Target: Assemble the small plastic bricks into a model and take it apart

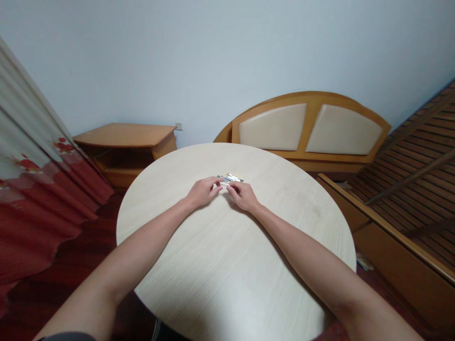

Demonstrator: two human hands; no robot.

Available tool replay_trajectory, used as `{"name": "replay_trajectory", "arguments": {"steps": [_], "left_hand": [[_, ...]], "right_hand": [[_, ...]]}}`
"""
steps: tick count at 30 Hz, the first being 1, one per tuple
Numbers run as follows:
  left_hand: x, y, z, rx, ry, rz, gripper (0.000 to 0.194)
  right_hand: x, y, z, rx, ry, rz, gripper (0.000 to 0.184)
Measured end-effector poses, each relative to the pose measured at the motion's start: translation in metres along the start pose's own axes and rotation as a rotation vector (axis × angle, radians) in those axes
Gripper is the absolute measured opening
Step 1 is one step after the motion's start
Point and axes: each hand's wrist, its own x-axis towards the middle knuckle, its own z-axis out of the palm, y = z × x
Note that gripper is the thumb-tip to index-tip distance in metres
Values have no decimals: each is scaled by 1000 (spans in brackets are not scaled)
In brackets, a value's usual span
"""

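Note:
My left hand (205, 190) and my right hand (244, 195) meet near the middle of a round pale wood-grain table (199, 274). Between their fingertips is a small, pale, flat strip (224, 184), pinched from both sides; it is too small to tell its kind. Just behind my fingers lies a little heap of flat pieces (233, 177), some shiny, some yellowish and dark blue. My fingers partly cover this heap.
A wooden cabinet (128, 135) stands at the back left, beside a red and white curtain (53, 156). Behind the table is a headboard (314, 128) with padded panels. To the right, wooden slats (408, 175) lean above a bed frame (394, 246).

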Motion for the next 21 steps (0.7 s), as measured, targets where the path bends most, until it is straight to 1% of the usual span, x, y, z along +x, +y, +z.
{"name": "replay_trajectory", "arguments": {"steps": [9, 15, 21], "left_hand": [[-1, -2, 1, -18, 2, 33, 22], [-1, 0, -1, -16, -8, 24, 22], [-1, 0, -2, -7, -14, 52, 17]], "right_hand": [[0, -1, 0, 34, -2, 18, 32], [0, -2, -1, 47, -8, 30, 34], [0, -6, -2, 94, -47, 22, 34]]}}
